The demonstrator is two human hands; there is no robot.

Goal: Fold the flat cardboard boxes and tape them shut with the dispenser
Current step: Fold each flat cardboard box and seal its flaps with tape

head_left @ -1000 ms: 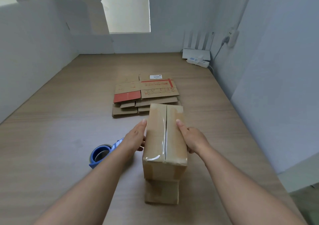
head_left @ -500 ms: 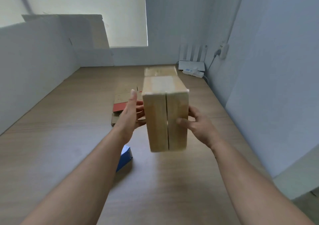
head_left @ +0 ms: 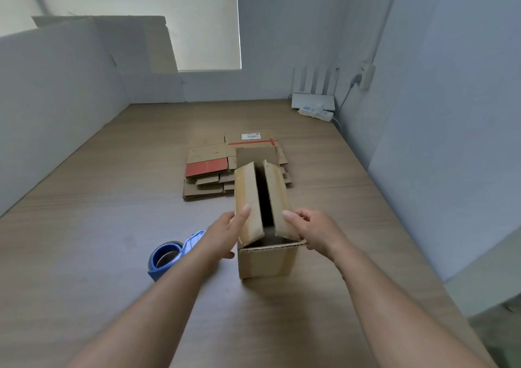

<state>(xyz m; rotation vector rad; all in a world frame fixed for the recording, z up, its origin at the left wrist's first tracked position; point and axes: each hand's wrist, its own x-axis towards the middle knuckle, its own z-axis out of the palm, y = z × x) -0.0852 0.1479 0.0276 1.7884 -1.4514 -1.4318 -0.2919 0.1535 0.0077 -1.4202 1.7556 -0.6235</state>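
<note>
A brown cardboard box [head_left: 266, 260] stands on the wooden table [head_left: 84, 240] with its open end up. Its two long top flaps lean inward with a dark gap between them, and a far end flap stands up behind. My left hand [head_left: 227, 233] holds the left flap, thumb on its top face. My right hand [head_left: 311, 231] holds the right flap, its fingers curled at the box's right edge. A blue tape dispenser [head_left: 169, 256] lies on the table just left of my left wrist. Several flat boxes [head_left: 210, 170] are stacked beyond the box.
Grey partition walls close in the table on the left, back and right. A white router [head_left: 314, 99] and a power strip [head_left: 315, 112] sit in the far right corner, with a cable running up the wall. A large cardboard sheet [head_left: 158, 46] leans at the back left.
The box was lying taped side up, then was lifted and turned over in the air. It now stands on the table with its untaped flaps on top.
</note>
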